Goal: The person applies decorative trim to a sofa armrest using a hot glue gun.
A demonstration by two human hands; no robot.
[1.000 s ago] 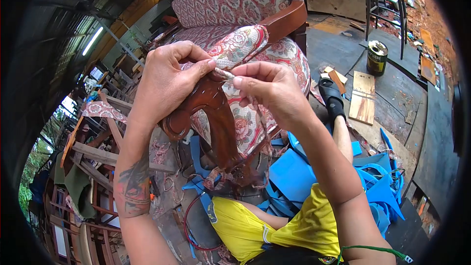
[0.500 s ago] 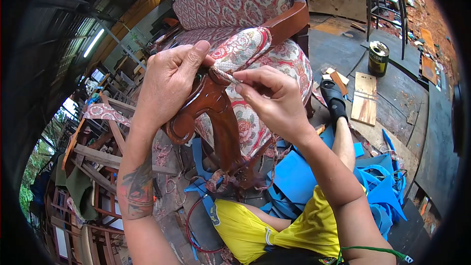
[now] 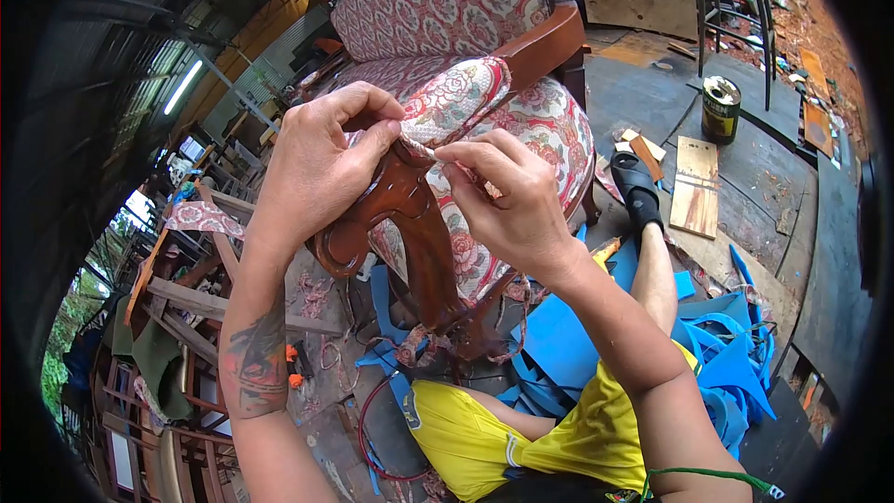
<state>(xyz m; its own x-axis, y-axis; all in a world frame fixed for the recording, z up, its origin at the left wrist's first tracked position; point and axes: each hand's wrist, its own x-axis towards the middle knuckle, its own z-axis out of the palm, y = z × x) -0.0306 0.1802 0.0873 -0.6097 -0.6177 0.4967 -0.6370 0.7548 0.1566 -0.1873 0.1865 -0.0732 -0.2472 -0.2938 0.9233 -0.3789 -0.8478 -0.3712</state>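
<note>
A carved dark wooden armrest point(image 3: 396, 188) curves up in front of me, with a padded floral arm pad point(image 3: 456, 98) along its top. At the pad's front end runs a thin patterned trim cord point(image 3: 418, 146). My left hand point(image 3: 326, 163) rests over the scroll of the armrest, its thumb and index finger pinched on the cord. To the right, my right hand point(image 3: 507, 196) pinches the same cord near its end, with the fingers curled. Below and behind is the floral seat point(image 3: 540, 135), joined to a floral backrest point(image 3: 442, 0).
Blue foam scraps point(image 3: 559, 335) lie by my legs. A can point(image 3: 720, 110) and a wooden board point(image 3: 695, 188) are on the floor at right, near my sandalled foot point(image 3: 637, 191). Wooden frames point(image 3: 186, 303) are piled at left, and cord loops lie below the armrest.
My left thumb has dropped lower and its index finger has arched up over the cord. My right hand has shifted slightly down and left. The view has moved a little.
</note>
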